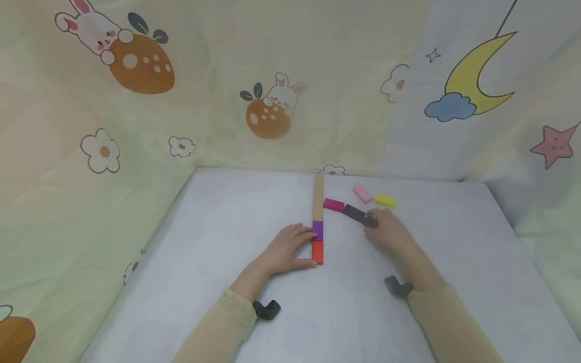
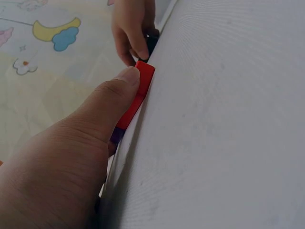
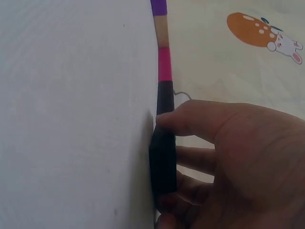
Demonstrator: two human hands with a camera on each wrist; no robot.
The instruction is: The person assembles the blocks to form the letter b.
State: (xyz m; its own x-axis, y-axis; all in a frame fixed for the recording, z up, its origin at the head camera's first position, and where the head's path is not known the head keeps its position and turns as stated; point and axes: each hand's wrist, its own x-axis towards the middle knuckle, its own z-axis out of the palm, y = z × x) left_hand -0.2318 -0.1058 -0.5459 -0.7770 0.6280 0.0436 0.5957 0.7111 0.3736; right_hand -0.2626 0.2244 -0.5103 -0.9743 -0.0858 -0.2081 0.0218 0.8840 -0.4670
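In the head view a straight row runs away from the person: a red block [image 1: 317, 253], a purple block [image 1: 319, 229] and plain wooden blocks [image 1: 318, 207]. The left hand [image 1: 287, 250] rests beside its near end, thumb at the red block and a fingertip on the purple one, fingers fairly straight. A magenta block [image 1: 334, 204] and a black block [image 1: 354, 213] form a slanted branch to the right of the wooden part. At its outer end the right hand [image 1: 389, 230] grips a second black block [image 3: 163, 160] between thumb and fingers, lined up with the first.
Beyond the right hand lie a pink block [image 1: 362, 193] and a yellow block [image 1: 385, 200]. A white-covered table [image 1: 218, 212] bears everything, with a patterned cloth [image 1: 204, 91] hanging behind and at the sides. Dark devices sit at both wrists.
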